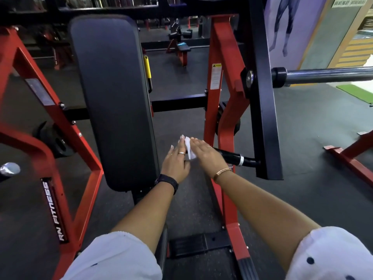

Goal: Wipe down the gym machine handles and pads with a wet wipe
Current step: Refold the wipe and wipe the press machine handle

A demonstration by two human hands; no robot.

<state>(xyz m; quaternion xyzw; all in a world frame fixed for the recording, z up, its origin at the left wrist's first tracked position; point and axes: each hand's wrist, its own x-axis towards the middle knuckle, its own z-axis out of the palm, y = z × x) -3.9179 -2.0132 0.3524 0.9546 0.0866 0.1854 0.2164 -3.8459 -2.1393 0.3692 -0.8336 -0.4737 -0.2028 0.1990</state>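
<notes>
A white wet wipe [189, 148] is pressed between my two hands, just right of the long black pad [113, 98] of a red-framed gym machine. My left hand [176, 161], with a ring and a dark wristband, lies flat with its fingers stretched out against the wipe's left side. My right hand [205, 153], wearing a gold bracelet, covers the wipe from the right. It also rests over the near end of a black handle [236, 157] that sticks out from the black upright [262, 110]. The handle's tip is hidden under my right hand.
A chrome weight bar [327, 74] juts out at right, above the handle. Red frame beams [224, 77] rise behind my hands and another red frame [50, 158] stands at left. A black foot plate [199, 244] lies on the dark rubber floor below. Benches stand far back.
</notes>
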